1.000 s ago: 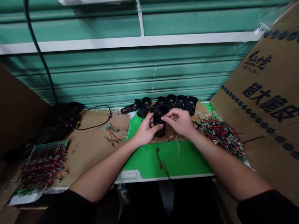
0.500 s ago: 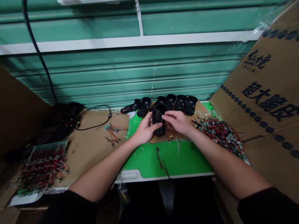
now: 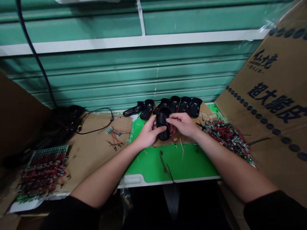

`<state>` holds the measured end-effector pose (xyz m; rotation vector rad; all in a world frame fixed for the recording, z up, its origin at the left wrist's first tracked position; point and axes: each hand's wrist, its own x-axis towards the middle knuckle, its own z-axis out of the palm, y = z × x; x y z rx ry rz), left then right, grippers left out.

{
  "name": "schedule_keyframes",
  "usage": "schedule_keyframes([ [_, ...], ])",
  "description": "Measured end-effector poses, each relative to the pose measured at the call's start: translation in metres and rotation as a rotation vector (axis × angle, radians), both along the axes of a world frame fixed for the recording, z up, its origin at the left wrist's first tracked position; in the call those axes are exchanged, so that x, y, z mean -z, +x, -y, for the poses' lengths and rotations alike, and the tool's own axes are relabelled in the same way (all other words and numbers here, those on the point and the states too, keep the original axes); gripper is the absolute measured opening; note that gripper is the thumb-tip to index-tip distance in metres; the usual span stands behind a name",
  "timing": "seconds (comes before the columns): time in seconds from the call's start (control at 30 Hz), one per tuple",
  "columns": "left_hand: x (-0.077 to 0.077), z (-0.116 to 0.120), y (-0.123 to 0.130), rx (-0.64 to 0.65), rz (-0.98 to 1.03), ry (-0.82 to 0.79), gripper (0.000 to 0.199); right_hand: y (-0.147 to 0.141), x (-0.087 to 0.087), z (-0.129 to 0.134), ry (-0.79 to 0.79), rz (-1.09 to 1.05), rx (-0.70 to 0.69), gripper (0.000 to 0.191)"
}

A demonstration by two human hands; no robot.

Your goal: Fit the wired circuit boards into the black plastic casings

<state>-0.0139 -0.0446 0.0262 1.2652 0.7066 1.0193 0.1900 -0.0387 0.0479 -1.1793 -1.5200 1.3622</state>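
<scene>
A black plastic housing (image 3: pixel 164 126), hollow side up, is held over the middle of the green mat. My left hand (image 3: pixel 151 131) grips it from the left, thumb across its front. At its right rim, my right hand (image 3: pixel 182 124) has thumb and index finger pinched inside the hollow on a small wired part that the fingertips mostly hide. A thin red wire (image 3: pixel 171 133) hangs down from there to a small plug. Several similar black housings (image 3: pixel 174 103) stand in a row behind, some with red wires.
Right of my hands lies a heap of wired parts (image 3: pixel 226 137). On the left are a panel of wired circuit boards (image 3: pixel 45 171), some loose boards (image 3: pixel 114 132) and a black cable (image 3: pixel 96 131). A cardboard box (image 3: pixel 271 105) stands at right; the green mat (image 3: pixel 192 163) lies in front.
Both hands keep almost the same place on the housing. The right fingertips have shifted slightly, and the dangling wire's plug has swung a little to the right.
</scene>
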Motion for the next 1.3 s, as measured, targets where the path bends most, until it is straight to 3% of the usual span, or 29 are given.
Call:
schedule_keyframes([
  [0.1,-0.0005,-0.0009,-0.0011,-0.001,0.015,0.009,0.061,0.0014,-0.0019,0.0003,0.01,0.023,-0.065,0.059],
  [0.4,0.0023,-0.0027,-0.0014,0.01,0.01,0.003,0.061,0.0044,0.0044,-0.0021,0.037,0.048,-0.076,0.058],
  [0.97,-0.0027,-0.0014,-0.0025,0.0,-0.011,0.025,0.055,0.0003,0.0027,0.001,0.05,0.008,-0.002,0.06],
  [1.17,-0.003,-0.0046,-0.0057,0.066,-0.054,0.028,0.053,-0.0007,0.0021,0.0018,0.03,0.052,0.018,0.062],
  [1.3,-0.0046,-0.0013,-0.0053,0.016,-0.09,0.041,0.063,-0.0024,0.0025,0.003,0.061,0.043,0.069,0.063],
])
